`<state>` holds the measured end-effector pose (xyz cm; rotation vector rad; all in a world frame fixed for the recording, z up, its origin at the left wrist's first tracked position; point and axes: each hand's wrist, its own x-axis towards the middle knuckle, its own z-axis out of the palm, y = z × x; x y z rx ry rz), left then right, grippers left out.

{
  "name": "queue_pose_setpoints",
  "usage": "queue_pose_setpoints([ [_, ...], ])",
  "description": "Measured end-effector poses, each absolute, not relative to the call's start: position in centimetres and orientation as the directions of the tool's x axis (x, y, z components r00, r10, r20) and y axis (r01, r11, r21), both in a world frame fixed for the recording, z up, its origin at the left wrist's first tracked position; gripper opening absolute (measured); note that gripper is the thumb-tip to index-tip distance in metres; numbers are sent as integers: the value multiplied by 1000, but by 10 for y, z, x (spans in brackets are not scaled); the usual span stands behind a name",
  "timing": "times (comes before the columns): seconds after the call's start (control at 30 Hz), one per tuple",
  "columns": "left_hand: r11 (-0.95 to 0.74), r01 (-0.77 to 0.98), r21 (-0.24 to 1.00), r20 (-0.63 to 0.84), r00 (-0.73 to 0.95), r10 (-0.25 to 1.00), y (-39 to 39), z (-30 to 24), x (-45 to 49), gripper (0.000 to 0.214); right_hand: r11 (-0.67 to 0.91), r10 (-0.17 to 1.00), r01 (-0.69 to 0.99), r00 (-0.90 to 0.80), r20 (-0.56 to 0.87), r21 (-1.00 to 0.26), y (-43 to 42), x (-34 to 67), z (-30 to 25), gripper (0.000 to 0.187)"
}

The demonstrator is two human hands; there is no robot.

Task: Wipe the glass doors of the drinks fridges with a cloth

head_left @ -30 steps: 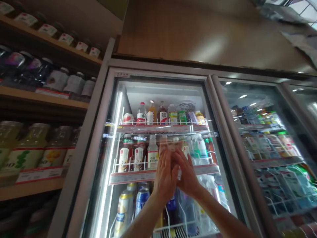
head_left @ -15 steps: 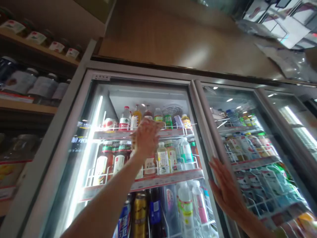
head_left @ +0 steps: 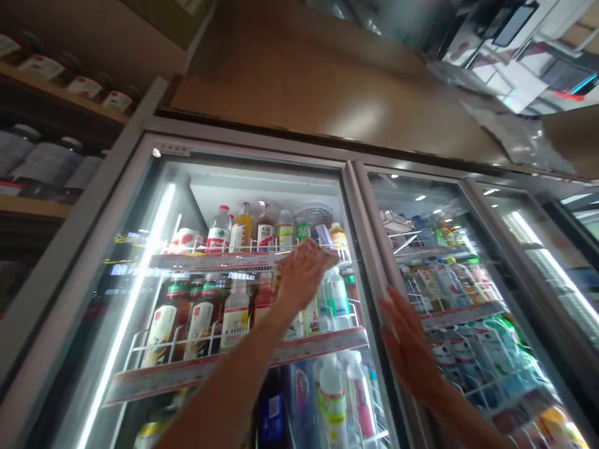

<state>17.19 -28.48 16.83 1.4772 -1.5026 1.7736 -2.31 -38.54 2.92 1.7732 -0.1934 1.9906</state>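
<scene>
My left hand (head_left: pixel 299 277) presses a pale patterned cloth (head_left: pixel 326 256) against the glass door (head_left: pixel 262 171) of a drinks fridge, in front of the upper shelf's right part. The cloth's edges stick out on both sides of the fingers. My right hand (head_left: pixel 409 349) lies with stretched fingers on the metal door frame (head_left: pixel 369 231) between the left and middle doors, holding nothing. Behind the glass stand a red-labelled bottle (head_left: pixel 219 231), an orange juice bottle (head_left: pixel 241 229) and dark bottles with green caps (head_left: pixel 161 321). My left forearm hides part of the lower shelves.
Wooden shelves with jars (head_left: pixel 84 87) stand to the left of the fridge. A brown wooden panel (head_left: pixel 290 81) runs above it, with clear plastic wrapping (head_left: pixel 510 134) at the right. More glass doors with drinks bottles (head_left: pixel 468 274) continue to the right.
My left hand has slid the cloth right and slightly down across the glass, uncovering bottles on the upper shelf. My right hand stays on the door frame. The view has shifted slightly.
</scene>
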Motion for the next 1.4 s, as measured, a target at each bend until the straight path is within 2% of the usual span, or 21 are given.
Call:
queue_pose_setpoints([
  [0.1, -460, -862, -212, 976, -164, -142, -255, 214, 193, 45, -874, 205, -466, -95, 974, 139, -400, -35, 21, 49],
  [0.17, -466, -876, -126, 992, -102, -75, -255, 224, 191, 46, -868, 179, -485, -106, 978, 106, -402, -40, 19, 49],
  [0.23, -419, -882, -216, 973, -159, -167, -271, 208, 175, 45, -865, 166, -493, -112, 980, 90, -397, -37, 23, 51],
  [0.33, -254, -820, -512, 825, -388, -411, -297, 163, 148, 43, -860, 175, -497, -82, 981, 112, -383, -23, 36, 54],
  [0.4, -198, -772, -604, 755, -475, -452, -296, 149, 150, 44, -852, 187, -506, -57, 981, 133, -375, -12, 46, 55],
  [0.43, -218, -779, -588, 774, -463, -433, -287, 151, 160, 44, -847, 193, -512, -47, 980, 143, -372, -7, 50, 54],
  [0.5, -318, -831, -456, 874, -351, -335, -254, 172, 192, 45, -839, 198, -523, -41, 979, 148, -369, 0, 55, 53],
  [0.57, -421, -873, -247, 966, -189, -174, -210, 202, 227, 46, -839, 197, -525, -47, 979, 144, -369, 6, 59, 51],
  [0.63, -469, -879, -84, 996, -86, -16, -177, 223, 252, 50, -844, 198, -517, -53, 979, 143, -369, 13, 61, 50],
  [0.7, -485, -874, 10, 996, -35, 83, -168, 222, 256, 52, -849, 202, -509, -58, 978, 145, -365, 24, 65, 50],
  [0.73, -489, -872, 10, 996, -36, 85, -173, 213, 252, 51, -851, 204, -505, -61, 977, 146, -361, 32, 68, 50],
  [0.8, -491, -866, -93, 995, -99, -13, -194, 183, 237, 46, -857, 206, -494, -68, 976, 146, -350, 49, 74, 50],
  [0.9, -405, -801, -441, 892, -340, -297, -214, 143, 228, 44, -867, 215, -474, -74, 974, 155, -332, 72, 82, 49],
  [0.97, -348, -726, -592, 794, -452, -407, -197, 141, 243, 45, -868, 226, -466, -69, 972, 169, -325, 80, 84, 49],
  [1.0, -360, -712, -602, 788, -458, -412, -180, 148, 256, 45, -867, 230, -467, -63, 971, 175, -324, 80, 83, 49],
  [1.03, -407, -726, -554, 827, -422, -372, -160, 160, 271, 45, -863, 230, -472, -54, 972, 178, -324, 80, 82, 49],
  [1.13, -536, -795, -284, 958, -253, -133, -111, 192, 307, 47, -855, 208, -492, -37, 978, 163, -328, 75, 77, 49],
  [1.2, -550, -812, -195, 977, -207, -42, -106, 191, 312, 51, -858, 199, -491, -42, 979, 153, -327, 76, 74, 50],
  [1.27, -532, -803, -270, 961, -255, -102, -122, 165, 303, 49, -863, 201, -481, -51, 978, 153, -322, 82, 71, 51],
  [1.33, -458, -757, -466, 884, -376, -277, -143, 129, 289, 46, -865, 214, -473, -49, 976, 167, -314, 89, 70, 51],
  [1.4, -317, -666, -675, 724, -517, -456, -150, 104, 284, 43, -863, 227, -470, -31, 974, 186, -307, 92, 70, 50],
])
